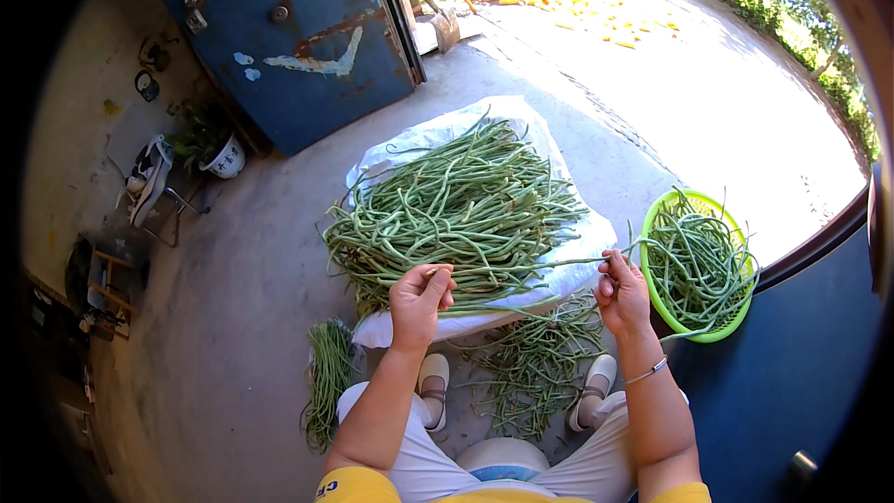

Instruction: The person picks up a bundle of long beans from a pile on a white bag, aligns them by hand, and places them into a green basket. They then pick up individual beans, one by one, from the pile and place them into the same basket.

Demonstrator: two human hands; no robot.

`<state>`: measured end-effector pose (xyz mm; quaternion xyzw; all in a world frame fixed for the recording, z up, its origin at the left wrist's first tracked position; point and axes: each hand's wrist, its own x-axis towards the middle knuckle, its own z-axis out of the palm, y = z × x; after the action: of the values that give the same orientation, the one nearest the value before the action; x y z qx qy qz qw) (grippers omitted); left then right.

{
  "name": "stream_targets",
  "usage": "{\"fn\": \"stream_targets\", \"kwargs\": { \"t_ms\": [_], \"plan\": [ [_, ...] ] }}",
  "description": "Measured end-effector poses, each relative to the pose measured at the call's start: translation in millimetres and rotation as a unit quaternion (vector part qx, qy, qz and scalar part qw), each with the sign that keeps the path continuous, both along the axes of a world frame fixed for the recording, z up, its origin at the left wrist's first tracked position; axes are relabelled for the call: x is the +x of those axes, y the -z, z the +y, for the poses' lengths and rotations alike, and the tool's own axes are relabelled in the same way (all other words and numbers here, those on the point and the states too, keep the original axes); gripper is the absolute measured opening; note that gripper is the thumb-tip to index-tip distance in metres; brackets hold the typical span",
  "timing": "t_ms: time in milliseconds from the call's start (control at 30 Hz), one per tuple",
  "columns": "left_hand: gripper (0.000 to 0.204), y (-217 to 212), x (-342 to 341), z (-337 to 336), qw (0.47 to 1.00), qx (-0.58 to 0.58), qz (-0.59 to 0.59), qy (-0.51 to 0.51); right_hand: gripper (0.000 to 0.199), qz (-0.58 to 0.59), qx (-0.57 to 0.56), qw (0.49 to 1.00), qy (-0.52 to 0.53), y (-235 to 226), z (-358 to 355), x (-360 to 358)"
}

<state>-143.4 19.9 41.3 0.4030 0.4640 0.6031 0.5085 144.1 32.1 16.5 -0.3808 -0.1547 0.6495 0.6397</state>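
Note:
My right hand [622, 293] is closed in a pinch on a green long bean [575, 262], between the pile and a basket. This bean stretches leftward across the front of the pile toward my left hand [421, 305]. Thumb and fingers of my left hand are pressed together, apparently on the bean's other end, though the pile behind makes it hard to see. In front of me a big heap of long beans [466, 196] lies on a white plastic sack [577, 163]. Right of it, a lime-green basket [649, 293] holds more long beans.
Loose thin beans [535, 377] lie on the floor between my shoes, and a bundle [328, 377] lies by my left leg. A blue metal door [279, 65] stands at the far left, near a potted plant [223, 158]. A shovel [445, 30] leans beyond it.

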Motion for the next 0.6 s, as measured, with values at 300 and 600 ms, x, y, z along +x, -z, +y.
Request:
{"fn": "stream_targets", "kwargs": {
  "t_ms": [300, 600],
  "plan": [
    [0.010, -1.4, 6.4, 0.3, 0.997, -0.042, 0.000, 0.072, 0.017, 0.019, -0.003, 1.000, 0.006, -3.8, 2.4, 5.9],
    [0.015, 14.9, 16.5, -7.7, 0.910, 0.043, 0.395, 0.118, 0.018, -0.002, 0.020, 1.000, 0.006, -10.3, 3.6, 8.7]
  ]
}}
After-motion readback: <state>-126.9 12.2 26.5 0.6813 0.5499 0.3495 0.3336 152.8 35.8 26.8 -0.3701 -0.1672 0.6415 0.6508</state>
